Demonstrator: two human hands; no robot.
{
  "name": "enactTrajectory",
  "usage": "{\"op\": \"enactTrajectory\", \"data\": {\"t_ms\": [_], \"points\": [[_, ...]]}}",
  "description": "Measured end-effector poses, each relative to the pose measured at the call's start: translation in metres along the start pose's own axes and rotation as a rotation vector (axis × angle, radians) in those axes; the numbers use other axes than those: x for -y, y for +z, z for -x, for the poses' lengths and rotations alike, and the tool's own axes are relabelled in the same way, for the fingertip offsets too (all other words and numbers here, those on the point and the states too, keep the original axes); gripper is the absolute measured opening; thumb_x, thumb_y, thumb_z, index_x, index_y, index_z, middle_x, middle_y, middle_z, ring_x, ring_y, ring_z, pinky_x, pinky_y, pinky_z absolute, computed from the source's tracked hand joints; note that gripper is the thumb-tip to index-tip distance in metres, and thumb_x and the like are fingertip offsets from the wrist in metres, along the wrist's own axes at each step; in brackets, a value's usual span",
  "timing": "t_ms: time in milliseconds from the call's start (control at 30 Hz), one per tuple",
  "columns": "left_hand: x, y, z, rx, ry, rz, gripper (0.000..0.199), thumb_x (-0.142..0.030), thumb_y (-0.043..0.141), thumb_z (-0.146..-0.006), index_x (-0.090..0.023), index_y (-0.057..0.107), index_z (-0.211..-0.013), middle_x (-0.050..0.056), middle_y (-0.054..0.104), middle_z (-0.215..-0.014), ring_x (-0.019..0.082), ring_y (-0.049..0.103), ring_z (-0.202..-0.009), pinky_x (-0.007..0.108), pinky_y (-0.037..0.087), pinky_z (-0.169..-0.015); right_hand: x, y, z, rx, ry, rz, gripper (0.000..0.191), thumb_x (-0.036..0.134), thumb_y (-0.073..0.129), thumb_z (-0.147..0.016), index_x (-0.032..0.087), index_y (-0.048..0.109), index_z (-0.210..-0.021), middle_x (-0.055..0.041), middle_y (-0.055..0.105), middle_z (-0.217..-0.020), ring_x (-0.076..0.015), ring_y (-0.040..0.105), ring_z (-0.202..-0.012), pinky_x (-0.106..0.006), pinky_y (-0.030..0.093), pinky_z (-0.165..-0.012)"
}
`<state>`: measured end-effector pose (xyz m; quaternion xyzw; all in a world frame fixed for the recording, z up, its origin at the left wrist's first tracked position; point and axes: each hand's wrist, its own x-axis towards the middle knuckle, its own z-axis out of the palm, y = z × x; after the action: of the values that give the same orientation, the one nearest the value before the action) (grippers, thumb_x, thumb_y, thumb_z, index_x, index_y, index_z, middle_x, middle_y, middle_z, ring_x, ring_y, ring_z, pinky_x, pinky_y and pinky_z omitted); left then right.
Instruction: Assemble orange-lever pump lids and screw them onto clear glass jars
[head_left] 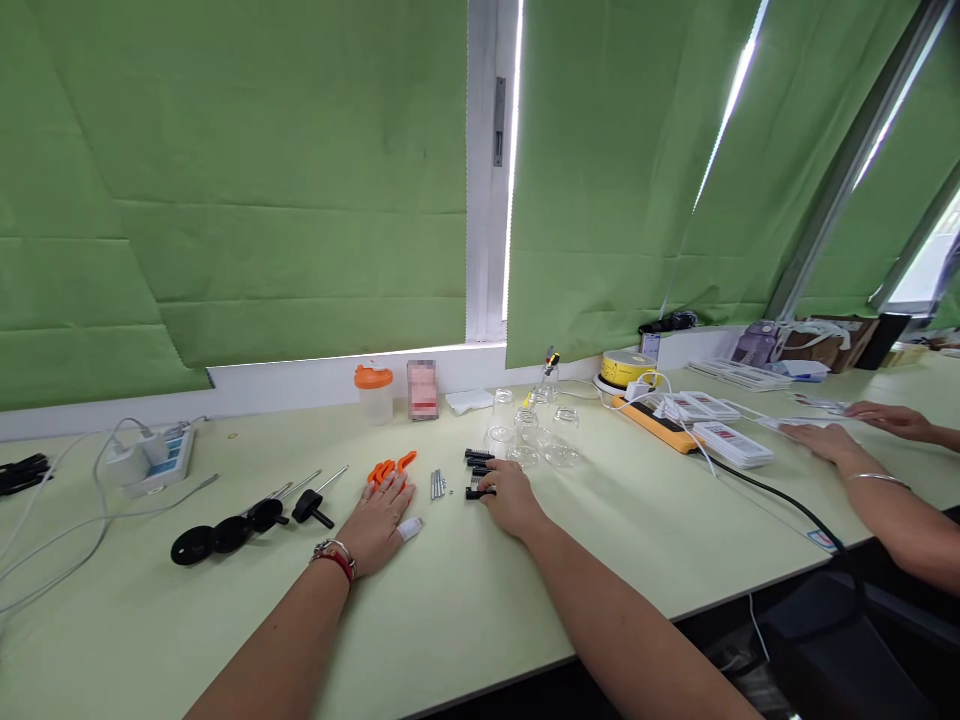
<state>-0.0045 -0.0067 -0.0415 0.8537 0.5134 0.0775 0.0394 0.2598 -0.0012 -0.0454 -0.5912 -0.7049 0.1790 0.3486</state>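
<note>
Possibly, a forward nudge of the right hand (514, 498), its curled fingers at the small black plastic pieces (474, 493) at its ten o'clock, grip unclear, could topple the clear glass jars (526, 428) at twelve, while the left hand (379, 522) spreads open over curved orange plastic pieces (382, 471).

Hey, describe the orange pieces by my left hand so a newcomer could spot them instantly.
On the pale green table, find the left hand wearing a white thumb wrap. The orange pieces lie by its fingers, left of the thin silver rods. Their bright orange sets them apart from those rods and the black-handled tools further left.
</note>
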Motion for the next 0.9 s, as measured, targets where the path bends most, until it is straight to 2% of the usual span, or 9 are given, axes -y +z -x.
{"op": "enactTrajectory", "data": {"t_ms": [267, 533, 633, 767, 833, 900], "points": [[-0.005, -0.005, 0.002, 0.036, -0.017, 0.011, 0.065, -0.053, 0.034, -0.090, -0.017, 0.031, -0.144, 0.014, 0.019, -0.154, 0.031, 0.011, -0.143, 0.055, 0.010, -0.114, 0.005, -0.003, 0.003, 0.022, 0.007, -0.011, 0.016, 0.008, 0.068, -0.066, 0.019, 0.074, -0.076, -0.0080, 0.056, -0.127, -0.0308, 0.041, -0.124, -0.045, 0.032, -0.102], [-0.002, -0.002, 0.000, 0.011, 0.004, 0.023, 0.062, -0.053, 0.037, -0.089, -0.017, 0.038, -0.140, 0.015, 0.022, -0.153, 0.032, 0.015, -0.142, 0.058, 0.014, -0.112, 0.006, -0.002, 0.003, 0.031, -0.007, -0.010, 0.017, 0.007, 0.068, -0.064, 0.019, 0.075, -0.074, -0.0075, 0.058, -0.125, -0.0305, 0.042, -0.122, -0.043, 0.034, -0.101], [-0.005, -0.006, 0.002, -0.002, 0.000, -0.020, 0.062, -0.050, 0.037, -0.090, -0.015, 0.036, -0.141, 0.016, 0.024, -0.152, 0.032, 0.015, -0.142, 0.059, 0.010, -0.112, 0.008, -0.001, 0.005, 0.039, -0.037, -0.007, 0.018, 0.006, 0.069, -0.063, 0.020, 0.074, -0.073, -0.0057, 0.057, -0.127, -0.0289, 0.040, -0.124, -0.042, 0.034, -0.102], [-0.018, -0.013, 0.008, -0.121, 0.133, -0.068, 0.060, -0.044, 0.045, -0.088, -0.015, 0.036, -0.140, 0.016, 0.027, -0.151, 0.034, 0.018, -0.141, 0.061, 0.007, -0.112, 0.020, 0.003, 0.012, 0.096, -0.173, 0.051, 0.016, 0.009, 0.072, -0.065, 0.021, 0.075, -0.075, -0.0068, 0.054, -0.131, -0.0287, 0.038, -0.126, -0.044, 0.031, -0.103], [-0.028, -0.016, 0.012, -0.145, 0.240, -0.035, 0.060, -0.043, 0.049, -0.087, -0.016, 0.038, -0.139, 0.016, 0.032, -0.149, 0.033, 0.023, -0.139, 0.059, 0.014, -0.112, 0.029, 0.006, 0.017, 0.139, -0.265, 0.064, 0.013, 0.013, 0.074, -0.067, 0.022, 0.075, -0.076, -0.0071, 0.054, -0.132, -0.0289, 0.038, -0.126, -0.045, 0.030, -0.103], [-0.039, -0.017, 0.014, -0.135, 0.321, 0.028, 0.054, -0.041, 0.052, -0.085, -0.016, 0.044, -0.133, 0.016, 0.042, -0.143, 0.032, 0.036, -0.133, 0.054, 0.026, -0.110, 0.036, 0.009, 0.022, 0.170, -0.343, 0.047, 0.012, 0.017, 0.075, -0.067, 0.023, 0.076, -0.078, -0.0061, 0.054, -0.132, -0.0282, 0.038, -0.126, -0.044, 0.029, -0.104]]}}
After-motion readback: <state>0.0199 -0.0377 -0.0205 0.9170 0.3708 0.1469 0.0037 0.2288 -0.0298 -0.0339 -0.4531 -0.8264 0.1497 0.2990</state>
